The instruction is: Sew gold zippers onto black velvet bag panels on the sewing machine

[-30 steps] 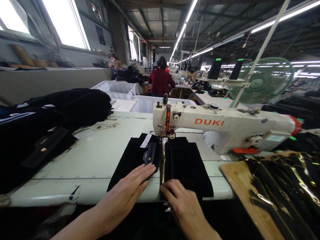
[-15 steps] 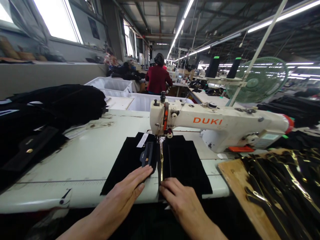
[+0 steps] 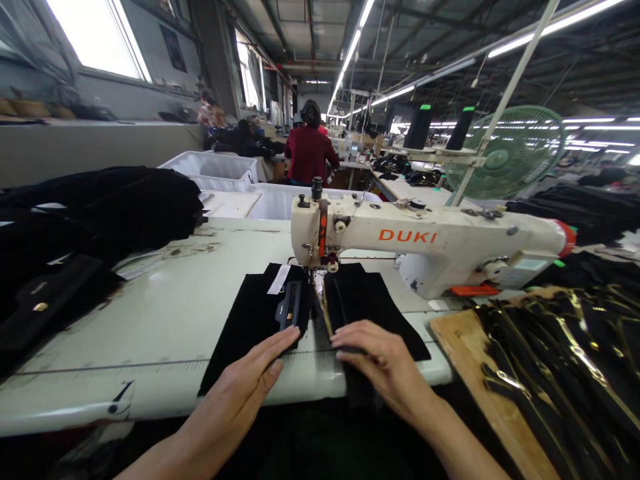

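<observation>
My left hand lies flat, fingers stretched out, on the left black fabric piece. Just beyond its fingertips are a dark label patch with a small gold fitting and a white tag. My right hand is closed, with thumb and fingers pinching the black zipper tape with gold teeth by its near end. That tape runs up to the needle area of the white sewing machine, beside the right black fabric piece. The presser foot is partly hidden by the machine head.
Black fabric pieces are heaped on the left of the pale table. A wooden board at right carries several black zippers with gold teeth. Behind the machine stand white bins, a person in dark red and a green fan.
My right hand has moved right and lifted a little, drawing the near end of the zipper away from the left fabric. A gap now shows between them. My left hand has shifted only slightly.
</observation>
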`<state>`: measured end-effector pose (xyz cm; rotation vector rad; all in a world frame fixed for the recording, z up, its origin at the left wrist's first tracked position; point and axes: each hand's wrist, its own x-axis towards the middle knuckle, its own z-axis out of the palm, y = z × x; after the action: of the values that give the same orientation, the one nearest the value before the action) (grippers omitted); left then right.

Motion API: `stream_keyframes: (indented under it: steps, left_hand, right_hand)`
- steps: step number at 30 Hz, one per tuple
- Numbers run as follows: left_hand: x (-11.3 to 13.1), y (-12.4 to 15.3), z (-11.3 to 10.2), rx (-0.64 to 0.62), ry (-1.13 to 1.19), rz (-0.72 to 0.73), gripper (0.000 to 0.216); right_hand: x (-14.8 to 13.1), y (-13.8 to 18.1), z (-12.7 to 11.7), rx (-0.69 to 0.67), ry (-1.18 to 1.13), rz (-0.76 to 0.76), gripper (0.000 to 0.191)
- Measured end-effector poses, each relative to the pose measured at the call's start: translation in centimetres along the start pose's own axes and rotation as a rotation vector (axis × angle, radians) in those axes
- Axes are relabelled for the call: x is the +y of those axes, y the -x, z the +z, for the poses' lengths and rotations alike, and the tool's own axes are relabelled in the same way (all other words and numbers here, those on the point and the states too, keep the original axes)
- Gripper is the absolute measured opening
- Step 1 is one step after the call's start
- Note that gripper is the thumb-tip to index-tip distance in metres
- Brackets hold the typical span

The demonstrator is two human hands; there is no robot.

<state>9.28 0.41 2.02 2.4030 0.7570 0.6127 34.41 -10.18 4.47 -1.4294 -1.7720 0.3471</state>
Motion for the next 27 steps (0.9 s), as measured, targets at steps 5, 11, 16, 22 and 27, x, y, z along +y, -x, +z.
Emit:
stream_keyframes:
  steps: [5,11,16,22,27]
  left_hand:
    - [-0.8,0.6,1.3,-0.014,-0.150,0.133,0.046]
    - [-0.9,0.9,3.2,-0.006,-0.403,0.394,0.051]
    - [-1.1,0.9,4.4,-0.018,-0.466,0.454,0.053]
    - [-1.7,1.1,4.2,-0.029,-0.455,0.402,0.055]
    - [-1.4,0.9,3.6,-0.044,-0.371,0.416,0.067]
  right_hand:
    - [-0.9,2.1,3.8,-0.282,0.328,-0.096,0.021]
    - [-0.6,3.9,6.0,-0.139,0.472,-0.182,0.030]
    - [-0.8,4.3,6.8,-0.008,0.474,-0.216,0.036]
    - [-0.8,3.8,6.7,0.056,0.483,-0.319,0.036]
    - [-0.6,3.5,6.4,0.116,0.515,-0.401,0.035]
